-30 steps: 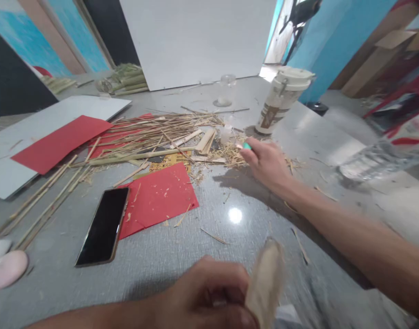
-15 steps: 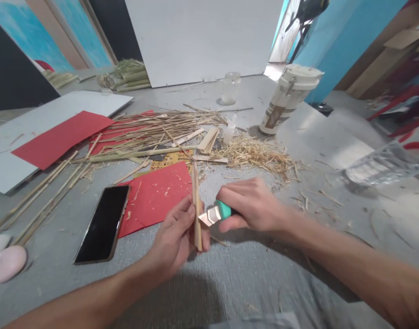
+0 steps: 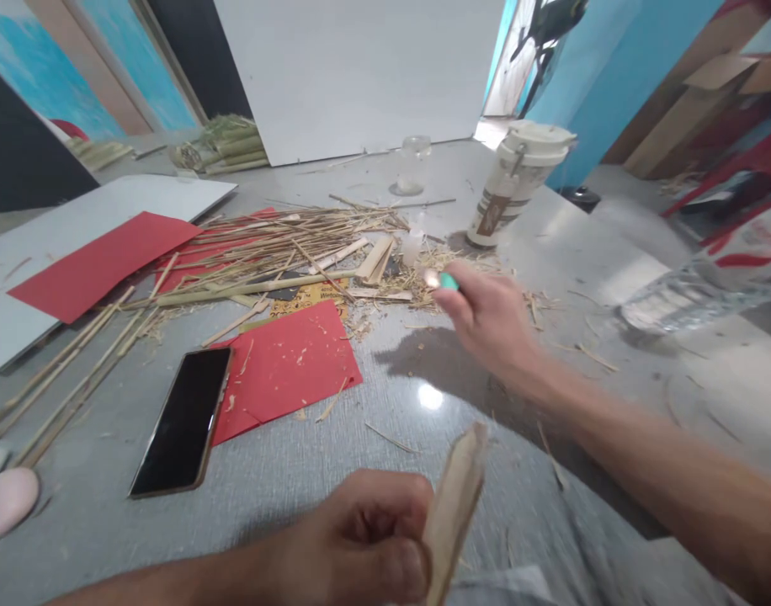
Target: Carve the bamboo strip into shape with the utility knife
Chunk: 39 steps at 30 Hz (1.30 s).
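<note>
Close to the bottom of the view, my left hand (image 3: 373,539) pinches a flat, pale strip of split stalk (image 3: 454,509), its broad inner face turned up and slanting to the right. My right hand (image 3: 486,311) is stretched forward, closed around a utility knife (image 3: 447,281) with a green end and a metal blade. The knife is over the near side of a heap of straw-like shavings (image 3: 512,268); its blade is blurred. A gap separates the knife from the strip. Left of my right hand lie short split pieces (image 3: 376,259).
Long thin stalks (image 3: 284,236) lie across red sheets. A phone (image 3: 184,419) rests beside a red sheet (image 3: 290,362). Further back stand a glass jar (image 3: 414,164) and a white lidded tumbler (image 3: 518,181); a clear plastic bottle (image 3: 669,303) lies at right.
The knife has come away from the strip as my right hand moved forward. My left hand has drawn the strip down towards me and turned it flat side up.
</note>
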Each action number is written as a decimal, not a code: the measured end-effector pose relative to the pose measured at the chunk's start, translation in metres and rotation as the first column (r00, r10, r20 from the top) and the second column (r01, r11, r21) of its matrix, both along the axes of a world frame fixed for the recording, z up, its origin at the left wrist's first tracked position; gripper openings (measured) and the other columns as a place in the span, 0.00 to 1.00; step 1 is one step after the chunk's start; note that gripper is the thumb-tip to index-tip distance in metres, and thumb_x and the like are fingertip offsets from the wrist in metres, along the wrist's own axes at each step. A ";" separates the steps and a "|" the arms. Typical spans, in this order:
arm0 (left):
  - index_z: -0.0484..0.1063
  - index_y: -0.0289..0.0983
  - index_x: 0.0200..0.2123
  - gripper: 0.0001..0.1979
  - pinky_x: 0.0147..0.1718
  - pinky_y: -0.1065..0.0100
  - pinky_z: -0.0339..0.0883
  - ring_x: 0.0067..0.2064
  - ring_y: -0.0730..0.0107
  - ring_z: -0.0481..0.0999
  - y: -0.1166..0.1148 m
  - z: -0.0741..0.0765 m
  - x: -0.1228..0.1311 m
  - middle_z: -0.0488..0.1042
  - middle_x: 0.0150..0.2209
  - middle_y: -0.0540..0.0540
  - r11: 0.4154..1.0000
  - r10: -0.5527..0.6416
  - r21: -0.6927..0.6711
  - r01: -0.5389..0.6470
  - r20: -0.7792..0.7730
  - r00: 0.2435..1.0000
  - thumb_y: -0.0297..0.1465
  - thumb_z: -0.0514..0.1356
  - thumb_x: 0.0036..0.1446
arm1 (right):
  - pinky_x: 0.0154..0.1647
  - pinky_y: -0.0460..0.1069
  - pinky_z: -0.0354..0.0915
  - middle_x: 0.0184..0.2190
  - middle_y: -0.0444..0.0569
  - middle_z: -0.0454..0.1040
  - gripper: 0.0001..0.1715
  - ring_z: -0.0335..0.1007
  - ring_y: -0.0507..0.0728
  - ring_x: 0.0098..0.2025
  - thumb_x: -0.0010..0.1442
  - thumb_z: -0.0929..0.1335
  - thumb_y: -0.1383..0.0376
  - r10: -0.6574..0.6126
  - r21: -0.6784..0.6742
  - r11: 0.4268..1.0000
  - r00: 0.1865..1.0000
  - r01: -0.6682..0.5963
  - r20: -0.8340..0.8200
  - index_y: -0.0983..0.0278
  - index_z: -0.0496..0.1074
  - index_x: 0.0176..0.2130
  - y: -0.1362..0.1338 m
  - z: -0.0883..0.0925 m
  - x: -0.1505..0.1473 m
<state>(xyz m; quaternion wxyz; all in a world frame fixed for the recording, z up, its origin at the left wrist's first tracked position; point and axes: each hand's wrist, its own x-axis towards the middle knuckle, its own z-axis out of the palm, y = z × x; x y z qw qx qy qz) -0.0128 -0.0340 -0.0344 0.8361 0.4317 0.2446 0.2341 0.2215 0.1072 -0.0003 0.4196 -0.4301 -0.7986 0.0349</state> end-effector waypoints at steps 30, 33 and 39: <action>0.78 0.37 0.34 0.12 0.30 0.71 0.73 0.31 0.69 0.81 0.000 0.018 0.003 0.80 0.30 0.46 0.950 0.156 0.289 -0.120 -0.106 0.982 0.38 0.73 0.63 | 0.26 0.51 0.43 0.20 0.41 0.61 0.37 0.52 0.52 0.22 0.75 0.58 0.34 -0.129 0.011 0.992 0.970 0.129 0.208 0.59 0.63 0.29 0.025 -0.003 0.023; 0.75 0.38 0.37 0.15 0.25 0.75 0.68 0.25 0.76 0.75 0.010 0.015 0.000 0.79 0.28 0.49 0.888 0.445 0.191 -0.418 -0.133 0.885 0.44 0.68 0.68 | 0.26 0.51 0.45 0.19 0.40 0.58 0.36 0.51 0.52 0.21 0.77 0.56 0.37 -0.115 0.008 0.993 0.979 0.116 0.168 0.58 0.61 0.29 0.028 -0.002 0.029; 0.74 0.37 0.40 0.16 0.23 0.77 0.67 0.24 0.77 0.74 0.034 0.007 -0.004 0.80 0.28 0.49 0.779 0.621 0.213 -0.590 -0.134 0.772 0.44 0.69 0.67 | 0.25 0.50 0.48 0.22 0.40 0.63 0.38 0.56 0.50 0.22 0.75 0.56 0.35 0.373 0.019 0.918 0.879 -0.396 0.296 0.60 0.63 0.30 -0.003 0.000 -0.001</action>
